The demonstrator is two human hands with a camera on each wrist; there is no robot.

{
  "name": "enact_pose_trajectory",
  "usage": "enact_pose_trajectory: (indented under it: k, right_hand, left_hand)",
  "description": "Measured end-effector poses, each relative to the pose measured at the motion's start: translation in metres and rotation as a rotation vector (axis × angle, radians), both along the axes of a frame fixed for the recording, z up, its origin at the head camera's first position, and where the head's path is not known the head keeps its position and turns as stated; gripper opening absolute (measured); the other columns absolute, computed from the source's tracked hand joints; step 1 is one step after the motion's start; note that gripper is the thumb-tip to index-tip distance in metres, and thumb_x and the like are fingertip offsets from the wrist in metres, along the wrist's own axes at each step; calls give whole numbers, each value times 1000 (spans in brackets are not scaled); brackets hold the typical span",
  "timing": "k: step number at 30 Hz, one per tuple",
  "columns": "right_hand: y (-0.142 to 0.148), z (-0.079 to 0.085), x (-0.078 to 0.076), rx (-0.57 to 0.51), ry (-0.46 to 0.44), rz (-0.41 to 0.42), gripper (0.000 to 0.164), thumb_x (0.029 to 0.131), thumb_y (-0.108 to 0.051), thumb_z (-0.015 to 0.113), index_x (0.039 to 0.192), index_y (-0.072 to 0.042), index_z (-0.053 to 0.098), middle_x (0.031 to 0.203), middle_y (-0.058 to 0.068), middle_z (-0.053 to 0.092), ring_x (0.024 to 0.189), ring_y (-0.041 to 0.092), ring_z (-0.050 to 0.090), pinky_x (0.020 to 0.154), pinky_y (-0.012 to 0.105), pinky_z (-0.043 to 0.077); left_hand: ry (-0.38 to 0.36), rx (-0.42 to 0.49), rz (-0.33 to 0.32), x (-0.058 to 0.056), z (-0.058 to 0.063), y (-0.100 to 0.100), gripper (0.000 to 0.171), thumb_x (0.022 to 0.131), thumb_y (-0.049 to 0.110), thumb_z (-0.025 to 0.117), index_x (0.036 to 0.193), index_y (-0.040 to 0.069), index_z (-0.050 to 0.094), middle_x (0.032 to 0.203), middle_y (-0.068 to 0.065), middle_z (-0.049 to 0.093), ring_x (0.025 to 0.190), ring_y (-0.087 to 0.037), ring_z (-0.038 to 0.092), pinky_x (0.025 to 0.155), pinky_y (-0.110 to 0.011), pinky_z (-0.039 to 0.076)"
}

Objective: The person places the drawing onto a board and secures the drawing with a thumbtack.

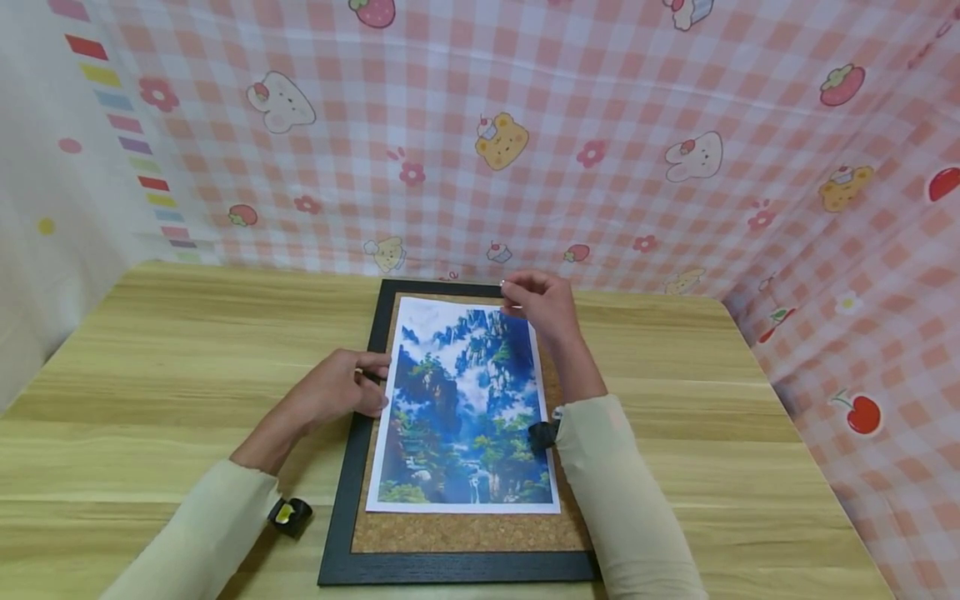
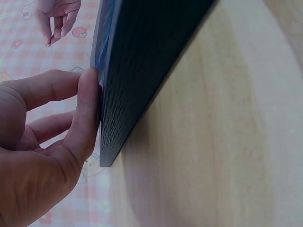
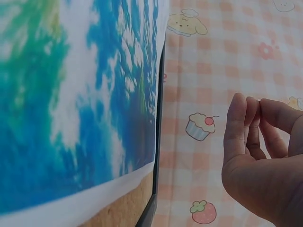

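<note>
A printed landscape picture of blue mountains and trees lies on a cork board with a black frame. My left hand rests at the board's left side, its fingertips and thumb touching the frame and the paper's edge. In the left wrist view, that hand has its thumb against the frame's side. Above the picture's upper right part, my right hand pinches a tiny shiny pin-like thing between thumb and fingers. Its exact kind is too small to tell. The right wrist view shows the fingertips together, apart from the paper.
The board lies on a light wooden table, near its back edge. Behind and to the right hangs a pink checked cloth with cartoon prints. Black wrist devices sit at both sleeves; the right forearm covers the board's lower right side.
</note>
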State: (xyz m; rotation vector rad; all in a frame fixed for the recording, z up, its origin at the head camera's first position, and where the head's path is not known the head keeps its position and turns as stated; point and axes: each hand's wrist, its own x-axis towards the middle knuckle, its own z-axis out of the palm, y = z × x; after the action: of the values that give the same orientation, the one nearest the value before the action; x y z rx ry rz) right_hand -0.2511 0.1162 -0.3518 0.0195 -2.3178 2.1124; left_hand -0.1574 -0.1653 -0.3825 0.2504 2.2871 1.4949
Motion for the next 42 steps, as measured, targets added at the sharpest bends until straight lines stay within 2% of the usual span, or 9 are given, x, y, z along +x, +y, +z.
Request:
enact_pose_trajectory:
  k: [8,16,24,31,42]
  right_hand:
    - [-5,0,-3,-2,-24,-18,22,87,-15,66,104,-1,68,87,5,63,77,16,63,73,30,58]
    - [-10,-6,-6,-54,-27,0,15,86,-14,67,97,-5,70,85,4,64,74,16,64,72,31,58]
    - [-12,-13,-9,-89,-42,35,28,87,-15,66,107,5,65,81,4,62,73,14,62,73,31,58]
    - [-12,-17,-12,-105,-76,25,26,86,-16,67,106,1,67,87,5,63,76,15,63,73,30,58]
    - [-14,-19,-15,-97,-97,38,32,86,-15,67,110,5,63,84,5,62,75,14,63,75,31,58]
  left_hand:
    - [-3,-22,3,0,1,0,65,80,-4,59,141,-3,36,123,-22,49,81,-20,55,70,-31,56]
    - [-10,-13,12,-1,-5,0,67,79,-6,59,141,-2,37,123,-21,49,82,-21,58,71,-32,57]
    - [-19,23,11,-1,-4,-2,64,82,-5,60,141,-3,36,124,-23,48,85,-20,59,73,-32,57]
    - [-15,43,10,-1,-4,-2,64,82,-6,60,142,-3,36,125,-24,47,85,-20,60,73,-32,58]
    - [-23,19,23,-1,-6,0,64,82,-8,59,142,-2,36,124,-22,48,85,-20,60,72,-32,58]
